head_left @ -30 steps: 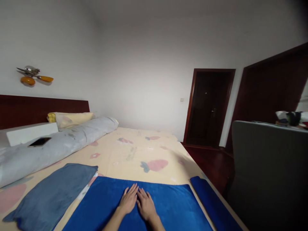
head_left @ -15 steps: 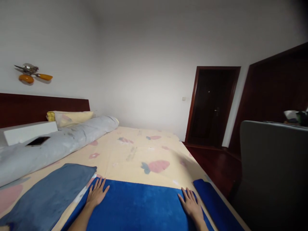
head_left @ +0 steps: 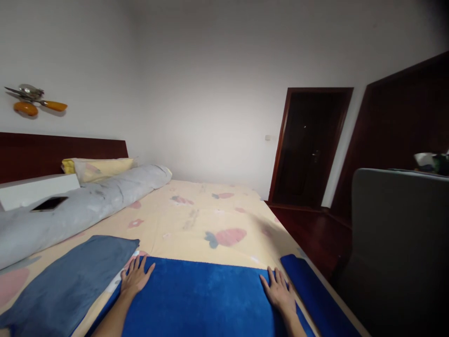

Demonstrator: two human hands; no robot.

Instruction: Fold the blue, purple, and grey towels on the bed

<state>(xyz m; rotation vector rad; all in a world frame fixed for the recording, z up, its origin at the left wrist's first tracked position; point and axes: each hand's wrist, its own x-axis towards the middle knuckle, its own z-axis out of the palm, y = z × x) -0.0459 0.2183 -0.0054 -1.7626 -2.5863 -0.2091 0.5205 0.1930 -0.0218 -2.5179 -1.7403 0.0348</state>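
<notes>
L fingers point(head_left: 142, 264) & R fingers point(head_left: 271, 276) spread, flat on blue cloth point(head_left: 206, 299)

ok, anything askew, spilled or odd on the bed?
Mildly: the slate cloth lies askew at left, its outline uneven, while the blue cloth lies flat under the left hand and right hand. A phone-like device rests on the bundled grey bedding, an odd spot. No spill or damage visible.

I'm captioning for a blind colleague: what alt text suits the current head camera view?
A person's left hand and right hand rest spread open near the far corners of a bright blue cloth on a cream, pink-patterned bedsheet. A grey-blue cloth lies to the left and a narrow dark blue cloth to the right.
</notes>
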